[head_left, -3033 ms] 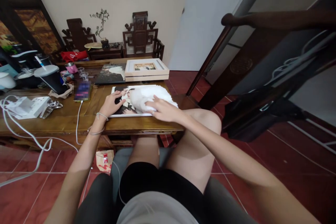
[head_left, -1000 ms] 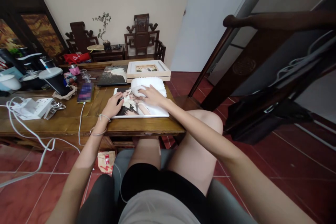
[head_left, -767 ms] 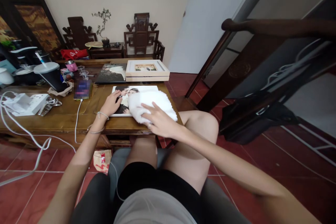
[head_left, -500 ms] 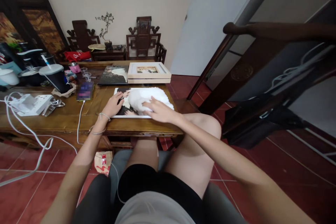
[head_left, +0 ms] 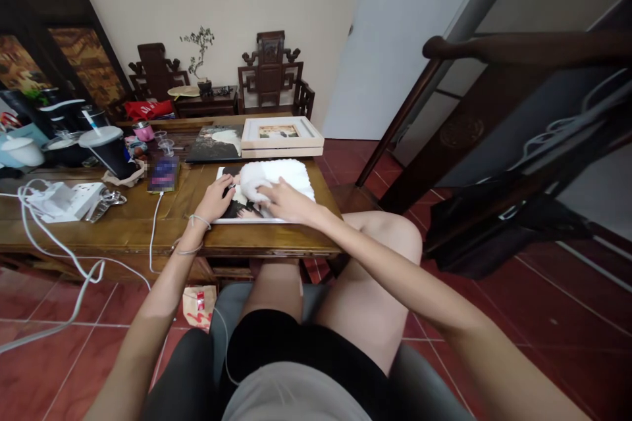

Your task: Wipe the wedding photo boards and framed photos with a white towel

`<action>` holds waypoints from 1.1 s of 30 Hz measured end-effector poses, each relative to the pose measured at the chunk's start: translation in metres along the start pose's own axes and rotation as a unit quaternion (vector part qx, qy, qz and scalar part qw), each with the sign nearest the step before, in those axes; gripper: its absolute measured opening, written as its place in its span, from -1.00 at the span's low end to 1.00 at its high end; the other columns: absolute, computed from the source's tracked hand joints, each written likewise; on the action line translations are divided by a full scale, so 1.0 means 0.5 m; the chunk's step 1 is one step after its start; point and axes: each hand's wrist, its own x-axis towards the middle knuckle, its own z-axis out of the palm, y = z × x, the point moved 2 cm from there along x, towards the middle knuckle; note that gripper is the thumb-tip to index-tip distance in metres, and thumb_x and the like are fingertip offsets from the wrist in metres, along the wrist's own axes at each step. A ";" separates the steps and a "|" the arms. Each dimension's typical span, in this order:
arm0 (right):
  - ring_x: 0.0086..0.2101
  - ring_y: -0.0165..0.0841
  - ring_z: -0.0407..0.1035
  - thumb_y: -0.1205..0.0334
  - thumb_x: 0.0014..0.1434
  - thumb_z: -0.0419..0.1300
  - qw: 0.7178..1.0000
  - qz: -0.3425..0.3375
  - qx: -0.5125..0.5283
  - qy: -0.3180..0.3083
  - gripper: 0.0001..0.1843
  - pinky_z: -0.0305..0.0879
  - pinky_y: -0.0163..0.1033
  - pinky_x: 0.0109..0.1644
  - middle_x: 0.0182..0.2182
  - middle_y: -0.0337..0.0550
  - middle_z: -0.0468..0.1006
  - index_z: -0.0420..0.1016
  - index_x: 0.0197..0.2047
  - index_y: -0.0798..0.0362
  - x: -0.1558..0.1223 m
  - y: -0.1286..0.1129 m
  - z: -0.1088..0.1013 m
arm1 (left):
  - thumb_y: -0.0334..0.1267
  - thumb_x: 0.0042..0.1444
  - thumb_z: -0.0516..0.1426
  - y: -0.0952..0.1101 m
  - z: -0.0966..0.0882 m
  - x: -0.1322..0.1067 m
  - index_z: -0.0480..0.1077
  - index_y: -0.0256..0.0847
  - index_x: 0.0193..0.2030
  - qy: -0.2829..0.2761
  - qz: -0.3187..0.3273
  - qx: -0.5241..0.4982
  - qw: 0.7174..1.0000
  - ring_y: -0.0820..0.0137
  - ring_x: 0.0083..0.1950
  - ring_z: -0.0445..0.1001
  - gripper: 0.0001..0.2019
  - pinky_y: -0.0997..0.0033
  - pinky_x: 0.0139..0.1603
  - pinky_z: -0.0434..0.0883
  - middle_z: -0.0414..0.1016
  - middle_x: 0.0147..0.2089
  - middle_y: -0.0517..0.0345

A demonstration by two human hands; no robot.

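White cloth [head_left: 289,176] bunches in our right hand [head_left: 286,202] as we hold it against the photo panel [head_left: 239,205] near the front right corner of the wooden table [head_left: 180,220]; our left hand [head_left: 216,199], fingers loosely spread, rests on the panel's left side.

The person wore a light grey top [head_left: 296,398] and black shorts [head_left: 276,345]. A pale, slim bracelet [head_left: 200,221] circled the left wrist, with a thin bangle [head_left: 190,251] farther up the bare forearm.
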 end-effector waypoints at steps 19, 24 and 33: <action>0.22 0.19 0.19 0.50 0.18 0.01 0.994 0.078 -0.074 -0.022 -0.52 0.14 0.43 0.15 0.20 0.30 0.39 0.42 0.15 0.16 0.093 -0.020 0.010 | -0.10 0.37 -0.15 0.011 -0.021 0.000 0.41 -0.27 0.22 0.084 -0.026 -0.060 0.994 0.24 0.33 0.38 -0.51 0.18 0.39 0.23 0.44 0.28 -0.06; 0.36 0.16 -0.03 0.52 0.19 0.02 0.995 0.017 -0.088 -0.037 -0.46 0.03 0.44 0.28 0.40 0.17 0.12 0.41 0.22 0.13 0.052 -0.133 0.036 | -0.01 0.40 -0.29 0.004 -0.033 0.000 0.37 -0.29 0.25 0.141 -0.074 -0.171 0.972 0.28 0.28 0.43 -0.39 0.26 0.31 0.32 0.46 0.27 -0.04; 0.30 0.11 0.14 0.55 0.12 0.08 0.994 0.035 -0.097 -0.047 -0.53 0.28 0.23 0.20 0.35 0.08 0.25 0.57 0.03 0.03 -0.081 -0.085 0.001 | -0.04 0.37 -0.12 0.034 -0.013 -0.010 0.56 -0.21 -0.02 0.050 -0.001 -0.095 0.994 0.19 0.19 0.51 -0.53 0.24 0.30 0.33 0.60 0.09 0.03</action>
